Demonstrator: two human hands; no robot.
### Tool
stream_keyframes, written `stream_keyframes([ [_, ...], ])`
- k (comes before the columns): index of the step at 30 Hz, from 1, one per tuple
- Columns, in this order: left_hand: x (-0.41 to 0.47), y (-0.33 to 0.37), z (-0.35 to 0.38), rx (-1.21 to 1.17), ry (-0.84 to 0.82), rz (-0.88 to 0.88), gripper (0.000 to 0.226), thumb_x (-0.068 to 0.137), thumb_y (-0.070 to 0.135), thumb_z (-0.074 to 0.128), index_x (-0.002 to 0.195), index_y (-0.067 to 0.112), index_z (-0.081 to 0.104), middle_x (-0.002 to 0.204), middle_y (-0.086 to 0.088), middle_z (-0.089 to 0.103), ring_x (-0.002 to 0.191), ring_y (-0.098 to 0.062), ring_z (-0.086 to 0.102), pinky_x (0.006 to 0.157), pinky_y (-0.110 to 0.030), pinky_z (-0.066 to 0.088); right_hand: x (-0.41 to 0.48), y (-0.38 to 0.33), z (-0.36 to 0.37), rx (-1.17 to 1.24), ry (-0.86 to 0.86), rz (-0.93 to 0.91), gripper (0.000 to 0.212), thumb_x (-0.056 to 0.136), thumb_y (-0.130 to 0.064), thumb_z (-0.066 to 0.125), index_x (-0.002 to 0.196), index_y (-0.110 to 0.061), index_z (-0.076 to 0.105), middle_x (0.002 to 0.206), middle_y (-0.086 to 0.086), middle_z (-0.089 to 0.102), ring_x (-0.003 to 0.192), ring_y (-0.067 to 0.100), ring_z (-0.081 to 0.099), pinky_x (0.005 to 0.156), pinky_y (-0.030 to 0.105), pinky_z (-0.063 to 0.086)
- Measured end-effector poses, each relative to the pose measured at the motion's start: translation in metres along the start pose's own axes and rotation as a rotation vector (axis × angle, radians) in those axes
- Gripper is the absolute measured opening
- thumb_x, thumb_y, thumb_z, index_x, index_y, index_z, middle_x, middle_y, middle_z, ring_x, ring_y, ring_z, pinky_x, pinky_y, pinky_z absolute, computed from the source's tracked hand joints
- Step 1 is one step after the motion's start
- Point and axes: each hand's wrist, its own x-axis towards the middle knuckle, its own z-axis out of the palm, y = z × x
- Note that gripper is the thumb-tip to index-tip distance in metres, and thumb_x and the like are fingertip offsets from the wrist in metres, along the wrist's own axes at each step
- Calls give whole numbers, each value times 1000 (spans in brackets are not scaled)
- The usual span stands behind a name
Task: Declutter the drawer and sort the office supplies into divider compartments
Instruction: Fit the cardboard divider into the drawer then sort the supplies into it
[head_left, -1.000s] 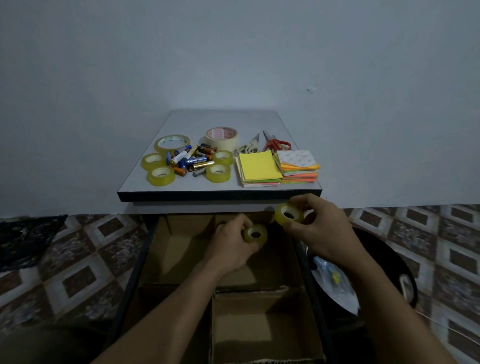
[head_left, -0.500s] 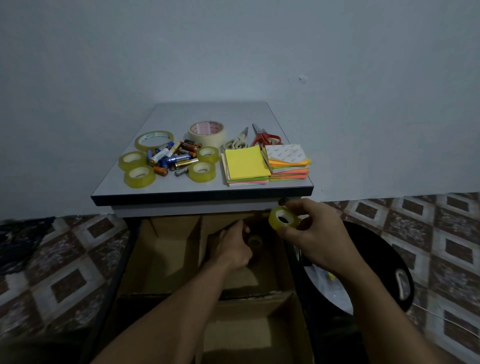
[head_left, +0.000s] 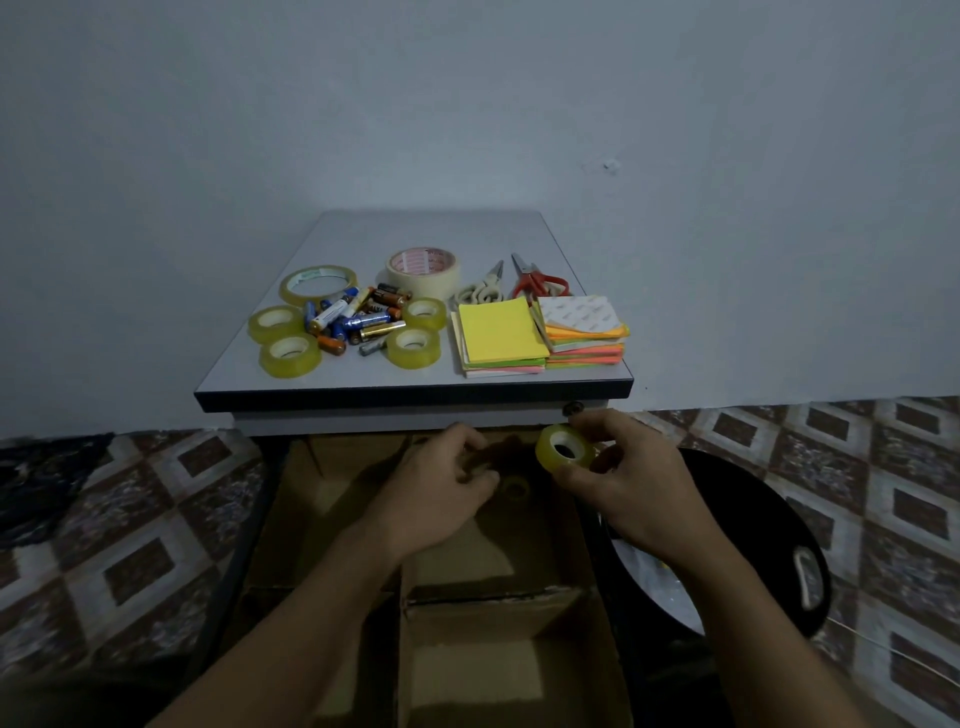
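The open drawer (head_left: 270, 519) below the desk holds cardboard dividers (head_left: 467, 597). My left hand (head_left: 436, 499) reaches into the back right compartment, fingers loosely curled. A small yellow tape roll (head_left: 514, 488) lies dim in that compartment, just off its fingertips; I cannot tell if they touch. Above the drawer's right edge, my right hand (head_left: 634, 488) pinches another small yellow tape roll (head_left: 563, 449) between thumb and fingers.
The desk top (head_left: 415, 228) carries several small yellow tape rolls (head_left: 290, 354), a wide clear roll (head_left: 318, 283), masking tape (head_left: 422, 270), a heap of batteries (head_left: 358, 319), two scissors (head_left: 535, 280) and sticky-note stacks (head_left: 501, 338). A black round object (head_left: 753, 519) stands right of the drawer.
My left hand has gone down into the back right compartment with its tape roll, which now lies at its fingertips. My right hand still holds its roll near the drawer's right edge.
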Motion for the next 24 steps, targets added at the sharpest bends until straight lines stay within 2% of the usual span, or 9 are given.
stream_keyframes([
  [2, -16, 0, -22, 0, 45, 49, 25, 95, 32, 63, 113, 44, 50, 100, 21, 56, 91, 4, 58, 68, -14, 44, 0, -4, 4, -17, -20, -10, 54, 82, -37, 77, 131, -26, 56, 112, -14, 60, 92, -2, 56, 63, 8, 40],
  [5, -26, -21, -47, 48, 151, 36, 26, 93, 35, 65, 117, 41, 54, 109, 19, 56, 101, 2, 55, 76, -17, 46, 3, -12, 16, -30, -74, -16, 52, 82, -33, 77, 129, -27, 56, 113, -13, 59, 96, 0, 55, 66, 7, 41],
  [8, -31, -48, -63, 113, 232, 10, 28, 91, 36, 67, 117, 36, 58, 112, 12, 59, 107, -5, 55, 87, -25, 49, 9, -17, 35, -32, -146, -23, 48, 84, -30, 75, 128, -27, 55, 115, -12, 59, 98, 2, 55, 68, 8, 41],
  [11, -37, -67, -71, 179, 286, -9, 33, 91, 34, 68, 123, 31, 60, 113, 6, 56, 101, -9, 56, 87, -28, 48, 18, -20, 58, -37, -215, -6, 46, 86, -27, 73, 128, -24, 56, 115, -10, 57, 100, 5, 54, 67, 8, 41],
  [17, -40, -100, -81, 286, 278, -21, 41, 88, 28, 71, 127, 20, 62, 130, -6, 59, 126, -26, 51, 104, -45, 45, 42, -16, 102, -73, -306, 36, 43, 85, -28, 75, 125, -21, 59, 116, -5, 62, 96, 7, 58, 64, 10, 42],
  [18, -40, -104, -81, 281, 271, -22, 42, 88, 28, 70, 128, 20, 61, 136, -6, 56, 131, -26, 48, 108, -44, 42, 46, -14, 108, -75, -322, 51, 44, 84, -28, 75, 125, -22, 59, 117, -4, 63, 98, 8, 59, 68, 13, 44],
  [20, -41, -108, -81, 268, 270, -21, 44, 89, 27, 70, 132, 23, 60, 147, -4, 47, 143, -22, 35, 115, -33, 30, 51, -11, 116, -87, -349, 80, 45, 84, -28, 75, 125, -23, 58, 119, -3, 62, 104, 12, 59, 79, 20, 48],
  [22, -42, -112, -79, 255, 261, -1, 44, 90, 27, 69, 133, 29, 58, 153, 1, 42, 148, -11, 22, 112, -23, 19, 54, -8, 123, -114, -374, 94, 44, 84, -28, 75, 125, -25, 58, 118, -4, 62, 104, 12, 60, 84, 25, 51],
  [24, -41, -116, -79, 225, 258, -1, 43, 91, 31, 69, 132, 35, 56, 156, 4, 39, 148, -6, 17, 111, -22, 17, 54, -3, 128, -142, -391, 90, 43, 84, -30, 76, 123, -27, 58, 115, -6, 63, 100, 10, 60, 84, 25, 52],
])
